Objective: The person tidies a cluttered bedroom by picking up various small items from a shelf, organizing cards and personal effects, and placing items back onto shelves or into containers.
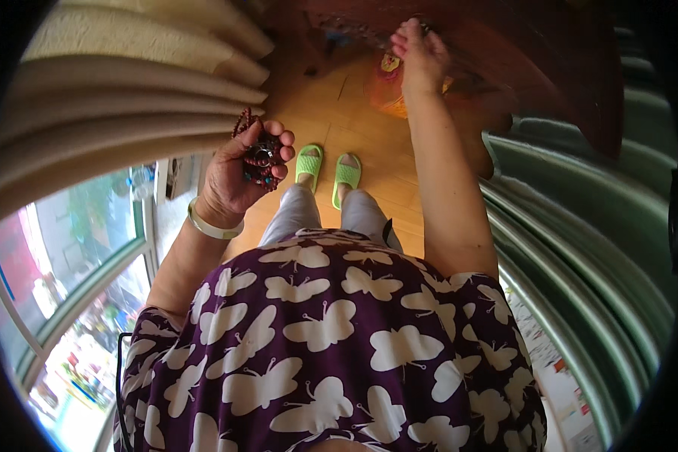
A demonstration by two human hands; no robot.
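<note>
My left hand (237, 169) is raised on the left, palm up, its fingers curled round a bundle of dark red bead strings (262, 154). A few blue beads show low in the bundle, and a loop stands up above the thumb. A pale bangle (215, 224) circles that wrist. My right hand (423, 54) reaches far forward to the dark reddish-brown wooden furniture (520, 45). Its fingers are bent together against the furniture's front, at a small dark spot. What they grip there, if anything, is too small to make out.
An orange bag-like thing with a yellow and pink patch (388, 83) is on the wooden floor (373, 132) under the furniture. Beige curtains (128, 98) and a window (83, 279) line my left. Green curtains (587, 226) hang at my right. Green slippers (309, 162) are on my feet.
</note>
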